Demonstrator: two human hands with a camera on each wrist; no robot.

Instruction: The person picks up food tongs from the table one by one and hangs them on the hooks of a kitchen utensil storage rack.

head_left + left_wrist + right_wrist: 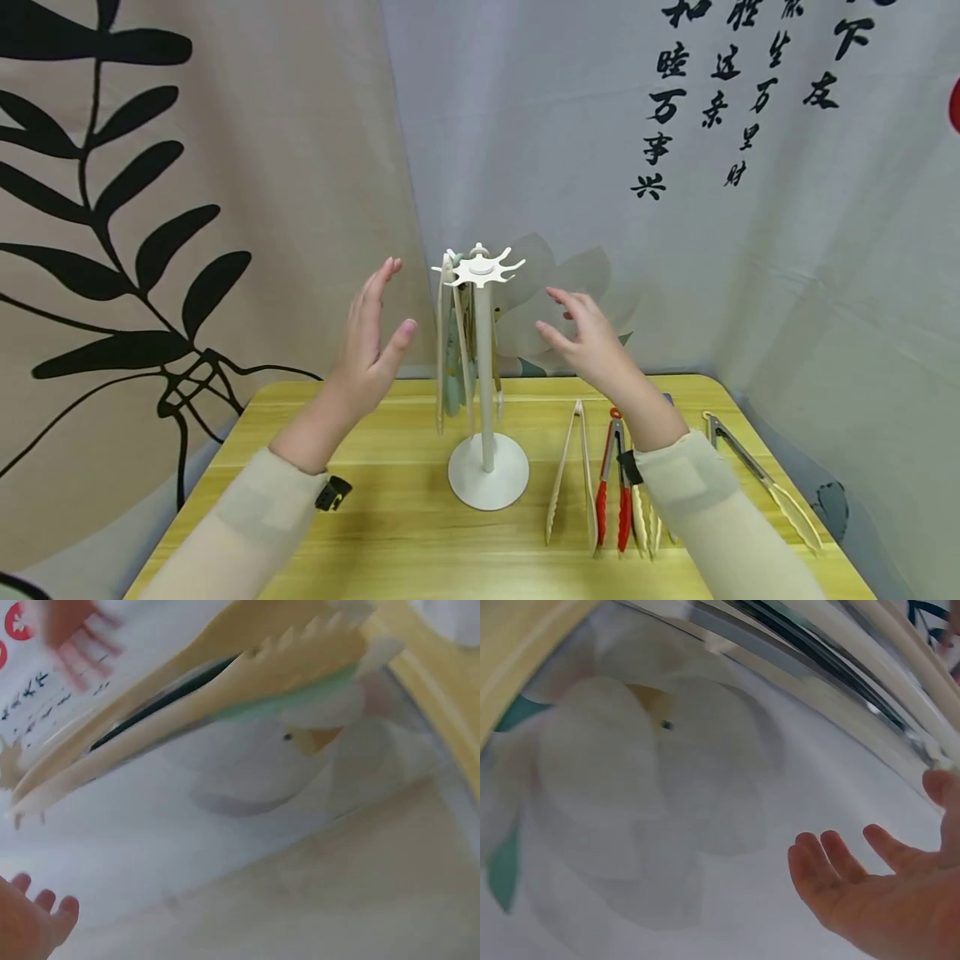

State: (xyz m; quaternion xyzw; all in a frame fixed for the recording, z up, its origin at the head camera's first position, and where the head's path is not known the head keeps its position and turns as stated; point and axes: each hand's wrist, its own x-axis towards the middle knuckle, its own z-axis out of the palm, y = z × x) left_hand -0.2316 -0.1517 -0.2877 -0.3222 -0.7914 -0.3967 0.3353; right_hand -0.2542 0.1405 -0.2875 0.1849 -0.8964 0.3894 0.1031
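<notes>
A white rack [486,375] with a round base and a ring of hooks on top stands upright on the table. Several tongs hang on its far and left side, among them a cream pair [441,358] whose toothed tips show large in the left wrist view. Left of the rack my left hand [369,350] is raised, fingers extended and thumb apart, holding nothing. My right hand [592,337] hovers on the other side, fingers loosely bent and bare of any object. Both hands are apart from the rack; in the right wrist view the right palm [892,885] faces it from below the hanging tongs.
On the wooden table [390,533], right of the rack, lie cream tongs [588,475], red-handled tongs [625,517] and more tongs [647,525] partly under the right forearm. Metal tongs with cream tips [795,510] lie near the right edge. A printed curtain [315,167] hangs behind.
</notes>
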